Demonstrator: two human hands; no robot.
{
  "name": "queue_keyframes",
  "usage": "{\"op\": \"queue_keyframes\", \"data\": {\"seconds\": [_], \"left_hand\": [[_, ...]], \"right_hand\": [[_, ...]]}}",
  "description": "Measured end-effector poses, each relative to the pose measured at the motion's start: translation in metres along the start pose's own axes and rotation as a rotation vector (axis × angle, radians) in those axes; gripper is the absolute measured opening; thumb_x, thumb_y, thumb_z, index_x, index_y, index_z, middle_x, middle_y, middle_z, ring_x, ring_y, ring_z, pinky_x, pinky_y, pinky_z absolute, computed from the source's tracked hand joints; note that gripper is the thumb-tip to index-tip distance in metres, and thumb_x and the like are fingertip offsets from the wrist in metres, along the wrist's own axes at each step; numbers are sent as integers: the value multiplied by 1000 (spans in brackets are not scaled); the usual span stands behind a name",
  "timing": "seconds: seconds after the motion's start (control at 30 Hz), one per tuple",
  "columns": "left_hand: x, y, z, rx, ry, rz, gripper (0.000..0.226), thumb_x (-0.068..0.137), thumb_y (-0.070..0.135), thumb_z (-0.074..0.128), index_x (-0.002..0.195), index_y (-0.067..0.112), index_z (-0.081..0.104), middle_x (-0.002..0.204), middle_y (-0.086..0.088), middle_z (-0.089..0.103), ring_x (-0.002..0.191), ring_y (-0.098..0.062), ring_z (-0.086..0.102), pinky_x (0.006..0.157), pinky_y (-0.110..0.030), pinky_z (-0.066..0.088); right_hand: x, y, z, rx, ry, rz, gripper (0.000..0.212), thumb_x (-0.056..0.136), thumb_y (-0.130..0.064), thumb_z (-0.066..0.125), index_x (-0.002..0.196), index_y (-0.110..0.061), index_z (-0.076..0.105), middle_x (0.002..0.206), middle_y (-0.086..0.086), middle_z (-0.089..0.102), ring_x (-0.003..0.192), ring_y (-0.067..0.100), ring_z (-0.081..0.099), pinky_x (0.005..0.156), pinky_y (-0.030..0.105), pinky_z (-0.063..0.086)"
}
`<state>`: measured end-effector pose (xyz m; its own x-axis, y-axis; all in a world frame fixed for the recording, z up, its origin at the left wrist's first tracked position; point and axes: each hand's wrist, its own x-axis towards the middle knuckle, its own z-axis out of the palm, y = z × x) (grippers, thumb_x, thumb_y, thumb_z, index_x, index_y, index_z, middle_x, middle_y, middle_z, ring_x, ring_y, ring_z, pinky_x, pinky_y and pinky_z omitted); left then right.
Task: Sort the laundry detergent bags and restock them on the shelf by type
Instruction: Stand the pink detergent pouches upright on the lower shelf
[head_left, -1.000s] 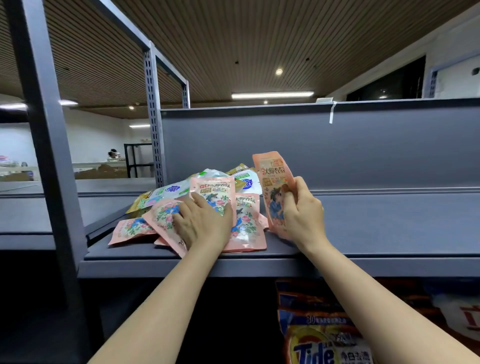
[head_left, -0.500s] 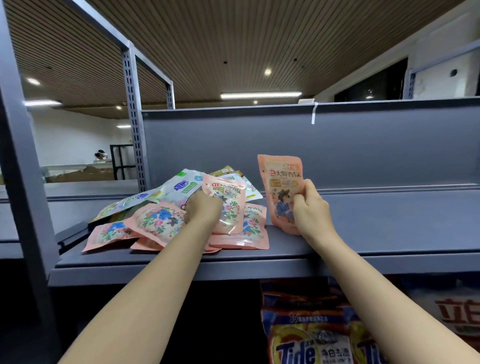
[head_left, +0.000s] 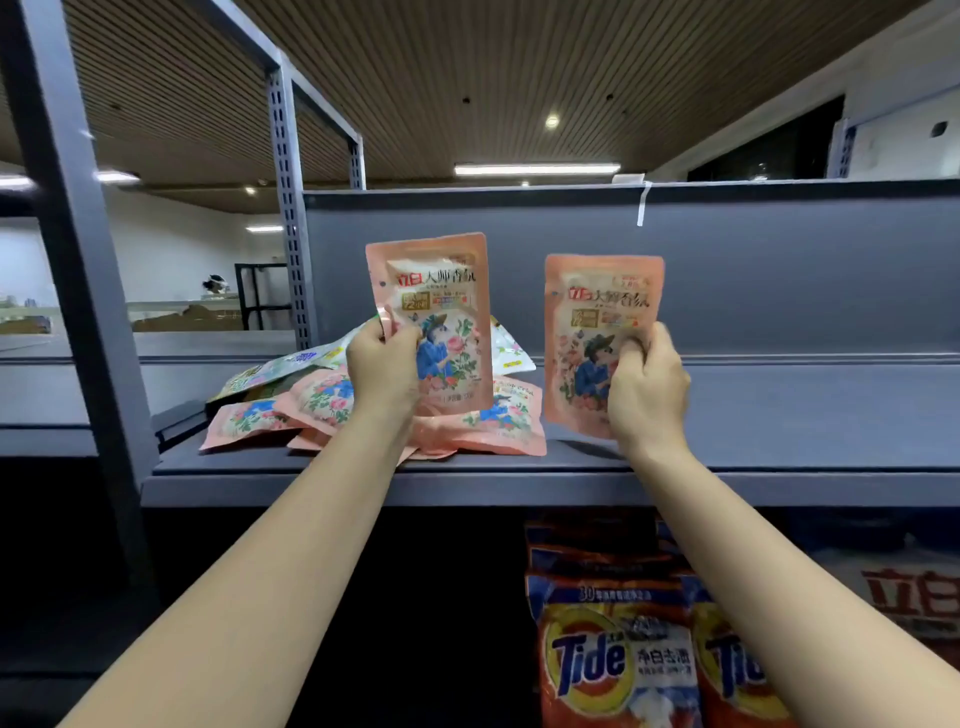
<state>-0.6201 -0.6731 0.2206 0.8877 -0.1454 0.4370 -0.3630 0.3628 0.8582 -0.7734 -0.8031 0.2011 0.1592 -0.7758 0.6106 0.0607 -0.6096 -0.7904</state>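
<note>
Two matching pink detergent pouches are up in the air, both upright. The left pouch (head_left: 441, 312) is pinched at its left edge by the left hand (head_left: 383, 366), grip clamped on it, right above the messy pile of bags (head_left: 332, 402) on the grey shelf (head_left: 779, 415). The right pouch (head_left: 597, 332) sits in the right hand (head_left: 649, 387), fingers curled round its lower right side; its bottom maybe touches the shelf, hard to tell. Orange Tide bags (head_left: 613, 660) sit on the level below.
</note>
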Motion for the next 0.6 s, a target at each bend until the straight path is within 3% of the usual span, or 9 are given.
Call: {"op": "queue_keyframes", "data": {"seconds": [0.07, 0.13, 0.23, 0.33, 0.37, 0.47, 0.53, 0.6], "left_hand": [[-12, 7, -11, -66, 14, 1, 25, 81, 2, 52, 60, 16, 48, 58, 2, 49, 55, -12, 45, 53, -24, 36], [-24, 12, -23, -136, 6, -26, 22, 81, 1, 52, 64, 15, 53, 57, 5, 57, 56, -10, 54, 53, -21, 43], [-38, 18, -43, -233, -50, -94, 19, 82, 3, 53, 76, 16, 66, 77, -2, 68, 72, -18, 64, 66, -30, 53], [-48, 12, -63, -233, -108, -134, 19, 85, 4, 53, 79, 14, 68, 79, -6, 67, 73, -21, 62, 65, -30, 50], [-50, 7, -70, -219, -121, -141, 20, 85, 4, 53, 77, 14, 68, 79, -8, 67, 74, -24, 61, 67, -32, 48], [-64, -12, -85, -157, -170, -178, 24, 87, 1, 52, 72, 14, 65, 74, -7, 62, 73, -21, 56, 67, -31, 42], [-78, -28, -91, -66, -219, -142, 27, 87, -5, 50, 69, 11, 60, 66, -3, 57, 57, -10, 52, 56, -22, 40], [-94, -44, -94, 18, -254, -73, 30, 84, -10, 51, 64, 10, 58, 54, 3, 54, 49, -10, 47, 49, -21, 40]], "right_hand": [[-10, -5, -3, 1, 99, -46, 19, 98, -17, 36, 98, -13, 55, 83, -3, 57, 82, 25, 50, 68, 33, 36], [-22, -8, -7, 23, 163, -82, 19, 97, -16, 38, 99, -14, 57, 75, -12, 54, 77, 19, 48, 65, 27, 30], [-45, -9, -9, 66, 216, -138, 22, 94, -19, 41, 100, -16, 62, 71, -20, 53, 70, 9, 50, 63, 24, 35], [-68, 0, -5, 89, 225, -182, 27, 92, -25, 39, 98, -14, 64, 70, -23, 54, 65, -9, 55, 56, 10, 38], [-75, 5, -4, 83, 213, -189, 25, 92, -26, 39, 95, -17, 63, 69, -22, 54, 64, -10, 55, 55, 11, 39], [-98, 29, 1, 23, 140, -212, 23, 91, -38, 38, 85, -26, 57, 61, -15, 54, 57, -2, 54, 52, 22, 39], [-111, 48, 4, -31, 81, -234, 27, 89, -42, 36, 80, -25, 55, 55, -14, 51, 53, 0, 52, 47, 16, 34], [-123, 68, 5, -71, 45, -203, 27, 89, -37, 39, 81, -22, 61, 53, -15, 50, 53, 1, 52, 48, 15, 31]]}}
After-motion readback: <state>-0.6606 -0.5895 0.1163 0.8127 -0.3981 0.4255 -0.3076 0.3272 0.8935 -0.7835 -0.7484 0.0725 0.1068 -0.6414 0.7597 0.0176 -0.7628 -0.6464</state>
